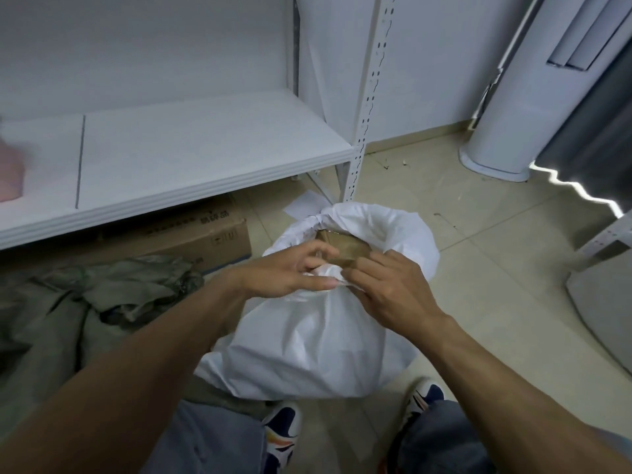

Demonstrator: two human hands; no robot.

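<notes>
**Both hands at the mouth of a white bag with a box in it**

A large white plastic bag (pixel 318 336) stands on the pale tiled floor (pixel 478 268) in the centre of the frame, just above the person's two knees at the bottom edge. Its mouth is open, and a small brown cardboard box (pixel 345 248) sits inside the opening, tilted, with its top face showing above the crumpled rim.

The left grip (pixel 290 270) comes in from the lower left and is closed on the near rim of the bag. The thumb lies along the bunched plastic and the fingers curl over it, close to the box's left corner. The right grip (pixel 390 290) comes in from the lower right. Its bent fingers grasp the near right edge of the box where it meets the plastic, and the fingertips are hidden. The two grips are just beside each other.

A white metal shelf (pixel 205 148) fills the upper left. A long brown cardboard carton (pixel 205 237) lies under it, and a crumpled grey-green cloth (pixel 102 295) lies in front of the carton at mid left. A white sheet of paper (pixel 304 203) lies on the floor just above the bag. A tall white cylindrical appliance (pixel 506 114) stands at the upper right. Two patterned sports shoes (pixel 284 429) show near the bottom, one on each side of the bag's base.
</notes>
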